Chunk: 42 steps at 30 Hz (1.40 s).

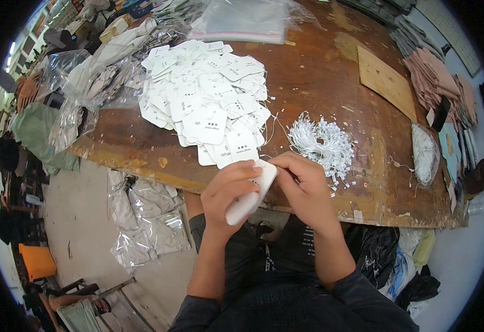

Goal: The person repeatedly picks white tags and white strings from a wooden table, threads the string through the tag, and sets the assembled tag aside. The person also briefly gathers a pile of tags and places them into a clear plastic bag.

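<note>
My left hand (227, 193) grips a stack of white card hang tags (246, 203) above the table's front edge. The tags are held tilted, with the fingers wrapped over part of their faces. At the stack's upper right corner, the thumb and forefinger of my right hand (302, 186) pinch the top tag. A short bit of string shows above that corner; the fingertips hide the rest. Just beyond my hands spreads a large heap of printed white tags (208, 91), some with strings attached. To the right lies a bundle of white tag strings (323, 143) with small plastic ends.
The worn wooden table (308, 74) carries clear plastic bags (242, 25) at the back and a thin wooden board (385, 83) at right. Beyond the board are folded pink garments (437, 79) and a bagged white bundle (424, 155). Bagged garments (150, 220) lie on the floor at left.
</note>
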{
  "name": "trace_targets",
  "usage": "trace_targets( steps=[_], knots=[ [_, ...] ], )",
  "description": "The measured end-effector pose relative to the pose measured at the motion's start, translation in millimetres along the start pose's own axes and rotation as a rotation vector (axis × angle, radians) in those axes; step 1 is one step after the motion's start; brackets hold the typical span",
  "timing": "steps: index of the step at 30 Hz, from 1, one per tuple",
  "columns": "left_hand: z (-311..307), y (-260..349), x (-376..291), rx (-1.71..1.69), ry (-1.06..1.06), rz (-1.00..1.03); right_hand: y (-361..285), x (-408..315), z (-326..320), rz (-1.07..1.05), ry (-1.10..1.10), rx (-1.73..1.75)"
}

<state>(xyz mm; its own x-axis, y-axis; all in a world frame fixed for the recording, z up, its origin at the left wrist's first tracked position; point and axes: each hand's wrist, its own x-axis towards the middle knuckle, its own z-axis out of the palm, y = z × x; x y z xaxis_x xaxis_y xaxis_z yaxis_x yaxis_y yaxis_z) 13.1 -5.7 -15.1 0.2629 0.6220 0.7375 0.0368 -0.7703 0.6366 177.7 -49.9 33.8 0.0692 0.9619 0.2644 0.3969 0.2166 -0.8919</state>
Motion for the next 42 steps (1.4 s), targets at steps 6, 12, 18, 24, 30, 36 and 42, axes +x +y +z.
trace_targets(
  steps=[6,12,18,24,30,36,42],
  knots=[
    [-3.8,2.2,3.5,0.438,-0.041,0.195,-2.1,-9.3,-1.5,0.388,-0.045,0.720],
    [-3.6,5.4,-4.0,0.377,-0.148,0.394,19.6,-3.0,-4.7,0.325,0.343,0.157],
    [-37.7,-32.5,52.4,0.689,0.040,0.178,28.3,0.8,-45.6,-0.011,0.640,-0.172],
    [-49.1,-30.1,47.5,0.672,0.092,-0.230,22.3,-12.6,-19.9,-0.214,0.066,-0.748],
    [-16.6,-1.5,13.7,0.244,0.011,-0.257,23.3,-11.6,8.3,-0.102,-0.044,-0.888],
    [9.3,6.8,17.9,-0.112,-0.128,-0.331,24.3,-1.3,-12.3,-0.063,-0.026,-0.130],
    [23.0,12.3,12.4,-0.427,-0.270,-0.681,22.5,-11.4,-8.8,0.217,0.066,0.262]
  ],
)
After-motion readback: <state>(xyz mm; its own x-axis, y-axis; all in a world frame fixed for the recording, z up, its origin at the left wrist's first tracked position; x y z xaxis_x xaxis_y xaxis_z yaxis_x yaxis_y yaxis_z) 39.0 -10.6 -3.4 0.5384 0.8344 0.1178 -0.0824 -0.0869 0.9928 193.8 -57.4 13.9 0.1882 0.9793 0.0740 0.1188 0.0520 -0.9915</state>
